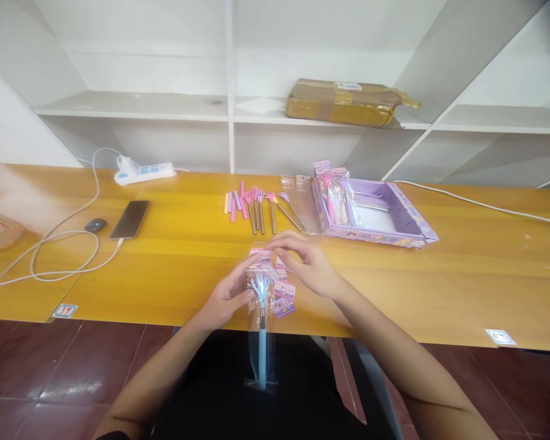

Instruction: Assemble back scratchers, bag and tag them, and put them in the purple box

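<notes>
A blue hand-shaped back scratcher [262, 336] lies in a clear plastic bag at the table's front edge, its handle end reaching past the edge. My left hand [224, 299] holds the bag's upper left side, thumb near the blue claw. My right hand [309, 263] arches over the bag's top, fingertips near a pink and purple card [260, 253]; whether it pinches anything is hard to tell. Several small printed cards [284, 290] lie beside the bag. Farther back are several metal-shafted scratchers [260, 208] and short coloured tubes [236, 201].
A purple box [406, 214] with bagged scratchers stands back right. At left lie a phone [131, 219], a mouse [95, 225], a white cable and a power strip [144, 173]. A taped carton [343, 102] sits on the shelf.
</notes>
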`<state>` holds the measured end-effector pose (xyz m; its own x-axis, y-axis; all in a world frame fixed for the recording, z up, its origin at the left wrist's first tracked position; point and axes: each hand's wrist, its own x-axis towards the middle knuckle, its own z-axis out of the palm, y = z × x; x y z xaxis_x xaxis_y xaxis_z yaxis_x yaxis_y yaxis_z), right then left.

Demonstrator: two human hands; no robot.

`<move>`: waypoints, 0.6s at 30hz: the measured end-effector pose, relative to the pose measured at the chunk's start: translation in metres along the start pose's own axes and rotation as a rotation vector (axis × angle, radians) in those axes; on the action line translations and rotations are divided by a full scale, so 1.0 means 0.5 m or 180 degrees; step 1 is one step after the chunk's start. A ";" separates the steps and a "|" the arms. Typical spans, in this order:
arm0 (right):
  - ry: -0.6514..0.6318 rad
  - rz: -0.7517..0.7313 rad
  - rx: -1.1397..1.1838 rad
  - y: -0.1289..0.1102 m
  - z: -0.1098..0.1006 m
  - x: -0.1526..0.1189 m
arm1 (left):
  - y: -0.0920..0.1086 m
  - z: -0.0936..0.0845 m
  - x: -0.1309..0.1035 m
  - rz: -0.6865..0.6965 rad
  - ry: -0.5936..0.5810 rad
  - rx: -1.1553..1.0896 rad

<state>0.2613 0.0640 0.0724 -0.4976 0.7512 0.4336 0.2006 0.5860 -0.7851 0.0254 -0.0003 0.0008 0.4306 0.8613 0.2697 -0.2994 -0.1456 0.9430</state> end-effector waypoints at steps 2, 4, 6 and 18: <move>0.0045 -0.0086 -0.0039 -0.005 -0.006 0.008 | 0.002 0.002 0.001 0.0005 0.0013 -0.0072; 0.0053 -0.0212 -0.0137 -0.006 -0.011 0.016 | 0.004 0.004 0.002 0.0011 0.0020 -0.0078; 0.0035 -0.0392 -0.0287 -0.004 -0.016 0.023 | 0.005 0.005 0.002 0.0040 0.0022 -0.0015; -0.0225 -0.0859 -0.0812 0.013 -0.037 0.046 | -0.001 0.009 -0.001 0.0035 -0.0008 -0.0021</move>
<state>0.2667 0.0905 0.0853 -0.6164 0.5419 0.5713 0.2538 0.8235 -0.5074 0.0290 -0.0028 0.0012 0.4293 0.8584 0.2807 -0.3097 -0.1520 0.9386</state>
